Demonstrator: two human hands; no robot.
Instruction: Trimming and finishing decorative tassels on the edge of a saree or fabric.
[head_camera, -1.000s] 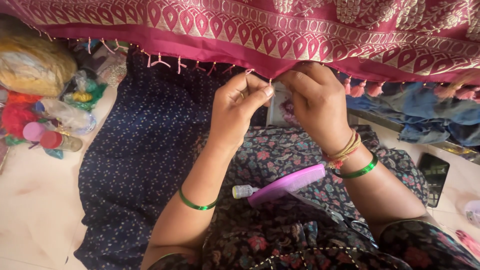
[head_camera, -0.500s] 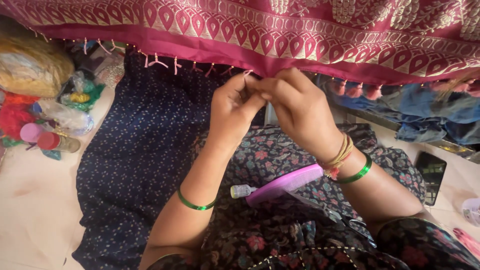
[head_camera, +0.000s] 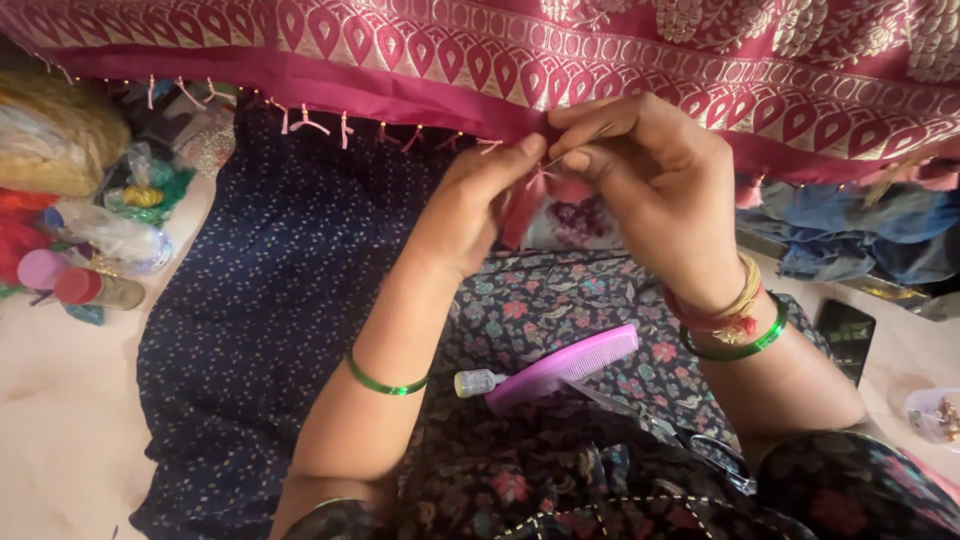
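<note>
A maroon cloth (head_camera: 600, 60) with a gold patterned border hangs across the top, small pink tassels (head_camera: 310, 122) along its lower edge. My left hand (head_camera: 478, 205) pinches that edge and a red tassel (head_camera: 520, 205) hanging from it. My right hand (head_camera: 650, 190) is close beside it, fingers pinched on a thin needle (head_camera: 572, 148) at the same spot. Both wrists wear green bangles.
A pink comb (head_camera: 565, 367), a small clear bottle (head_camera: 478, 382) and scissors (head_camera: 690, 445) lie on my floral lap. Dark blue dotted fabric (head_camera: 250, 300) covers the floor at left. Thread bundles and small jars (head_camera: 85, 285) sit far left; a dark phone (head_camera: 845, 335) at right.
Both hands have shifted slightly left along the cloth's edge and come closer together; the view has drawn nearer to the border.
</note>
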